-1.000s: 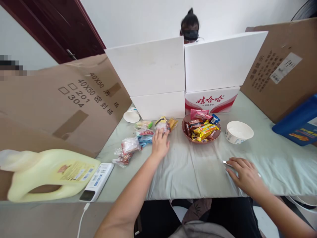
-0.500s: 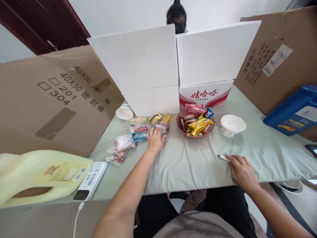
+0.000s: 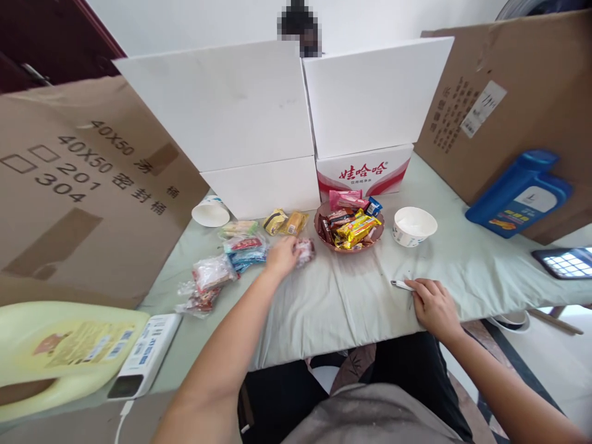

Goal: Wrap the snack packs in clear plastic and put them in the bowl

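My left hand (image 3: pixel 282 255) is closed on a small snack packet in clear and reddish wrapping (image 3: pixel 304 251), just above or on the cloth; which of the two I cannot tell. Two yellow-wrapped snacks (image 3: pixel 293 222) lie just beyond it. To the left are a packet with red print (image 3: pixel 245 243), blue packets (image 3: pixel 248 259) and a white clear-wrapped packet (image 3: pixel 213 272). My right hand (image 3: pixel 435 304) rests near the table's front edge, its fingers closed on a thin white stick-like thing with a metal tip (image 3: pixel 402 284).
A brown glass bowl (image 3: pixel 350 249) full of wrapped bars stands mid-table, with a white paper bowl (image 3: pixel 415 227) to its right. Another paper bowl (image 3: pixel 211 211) lies tipped at left. White boxes (image 3: pixel 259 185) stand behind. A blue bottle (image 3: pixel 518 197), phone (image 3: pixel 567 263) and yellow jug (image 3: pixel 69 351) flank the table.
My left hand has drawn the reddish packet toward me, away from the yellow snacks. My right hand keeps its hold on the white stick. The camera view has turned slightly right.
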`<action>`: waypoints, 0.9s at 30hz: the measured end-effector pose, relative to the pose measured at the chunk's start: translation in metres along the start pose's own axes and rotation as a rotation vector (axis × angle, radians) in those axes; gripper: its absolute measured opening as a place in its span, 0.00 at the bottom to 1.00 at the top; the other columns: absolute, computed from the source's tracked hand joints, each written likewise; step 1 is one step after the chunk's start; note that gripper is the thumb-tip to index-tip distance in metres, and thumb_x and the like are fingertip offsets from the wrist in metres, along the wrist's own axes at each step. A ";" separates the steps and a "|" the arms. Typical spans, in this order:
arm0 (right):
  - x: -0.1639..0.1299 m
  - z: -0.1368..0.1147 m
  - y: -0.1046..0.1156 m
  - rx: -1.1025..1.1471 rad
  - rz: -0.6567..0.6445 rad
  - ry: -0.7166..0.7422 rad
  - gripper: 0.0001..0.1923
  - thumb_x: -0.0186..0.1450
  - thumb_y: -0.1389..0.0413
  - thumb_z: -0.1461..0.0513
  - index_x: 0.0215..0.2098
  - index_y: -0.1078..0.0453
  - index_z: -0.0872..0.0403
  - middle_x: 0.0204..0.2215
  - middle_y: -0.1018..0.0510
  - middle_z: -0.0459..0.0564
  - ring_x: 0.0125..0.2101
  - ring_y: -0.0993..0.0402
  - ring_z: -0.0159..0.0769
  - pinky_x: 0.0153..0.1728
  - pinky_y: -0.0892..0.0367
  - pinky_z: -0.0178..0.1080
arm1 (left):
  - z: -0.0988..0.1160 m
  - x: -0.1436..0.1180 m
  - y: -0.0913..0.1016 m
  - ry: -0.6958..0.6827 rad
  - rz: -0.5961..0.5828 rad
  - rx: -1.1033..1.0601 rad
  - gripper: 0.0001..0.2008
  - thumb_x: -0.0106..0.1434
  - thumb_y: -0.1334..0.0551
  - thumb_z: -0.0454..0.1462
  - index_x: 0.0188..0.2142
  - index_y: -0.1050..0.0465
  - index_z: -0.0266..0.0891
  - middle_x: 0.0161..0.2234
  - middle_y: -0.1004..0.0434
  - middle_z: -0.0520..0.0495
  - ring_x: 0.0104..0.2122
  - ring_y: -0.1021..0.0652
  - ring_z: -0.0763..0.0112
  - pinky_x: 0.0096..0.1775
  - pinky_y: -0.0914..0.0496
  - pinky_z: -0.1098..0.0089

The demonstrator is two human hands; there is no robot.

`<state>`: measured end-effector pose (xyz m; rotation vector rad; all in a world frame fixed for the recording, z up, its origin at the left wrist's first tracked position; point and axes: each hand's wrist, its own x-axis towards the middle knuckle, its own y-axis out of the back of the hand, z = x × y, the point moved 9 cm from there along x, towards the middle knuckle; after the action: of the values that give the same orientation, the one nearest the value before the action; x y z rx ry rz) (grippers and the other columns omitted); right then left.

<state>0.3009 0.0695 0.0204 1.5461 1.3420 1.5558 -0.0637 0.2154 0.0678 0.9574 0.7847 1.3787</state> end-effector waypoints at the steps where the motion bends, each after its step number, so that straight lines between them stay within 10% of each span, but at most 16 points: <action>1: 0.000 0.001 0.000 0.003 -0.004 -0.003 0.17 0.69 0.56 0.63 0.50 0.29 0.54 0.42 0.25 0.55 0.42 0.33 0.44 0.43 0.36 0.45 | 0.006 -0.013 -0.010 -0.007 -0.043 -0.023 0.05 0.60 0.39 0.37 0.36 0.27 0.38 0.38 0.23 0.46 0.39 0.24 0.63 0.41 0.30 0.65; 4: 0.002 0.002 0.001 0.015 -0.021 -0.006 0.17 0.69 0.55 0.64 0.50 0.29 0.55 0.41 0.25 0.56 0.42 0.33 0.45 0.44 0.36 0.46 | 0.029 -0.058 -0.048 -0.064 -0.188 -0.153 0.08 0.61 0.40 0.42 0.34 0.27 0.39 0.28 0.24 0.53 0.28 0.24 0.70 0.32 0.31 0.72; 7: 0.009 -0.019 0.004 0.109 -0.061 0.076 0.19 0.68 0.56 0.67 0.51 0.30 0.54 0.41 0.25 0.55 0.41 0.32 0.43 0.44 0.35 0.45 | 0.055 -0.093 -0.069 -0.198 -0.196 -0.389 0.08 0.62 0.41 0.41 0.35 0.27 0.39 0.37 0.22 0.48 0.38 0.23 0.67 0.41 0.29 0.68; 17: 0.041 -0.174 0.005 0.183 -0.132 0.588 0.20 0.66 0.50 0.67 0.55 0.32 0.50 0.41 0.26 0.55 0.39 0.35 0.42 0.39 0.41 0.44 | 0.061 -0.122 -0.058 -0.423 0.039 -0.593 0.27 0.71 0.60 0.50 0.45 0.28 0.38 0.47 0.26 0.39 0.50 0.29 0.61 0.53 0.35 0.56; 27: 0.034 -0.037 0.006 0.027 -0.060 0.132 0.16 0.66 0.51 0.68 0.46 0.26 0.51 0.40 0.24 0.54 0.41 0.33 0.45 0.42 0.39 0.46 | 0.075 -0.127 -0.064 -0.518 -0.063 -0.435 0.42 0.53 0.45 0.66 0.52 0.34 0.35 0.55 0.34 0.33 0.55 0.33 0.50 0.56 0.38 0.51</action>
<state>0.2610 0.0892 0.0449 1.4268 1.4738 1.6332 0.0233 0.0856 0.0315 0.8756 0.1147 1.1097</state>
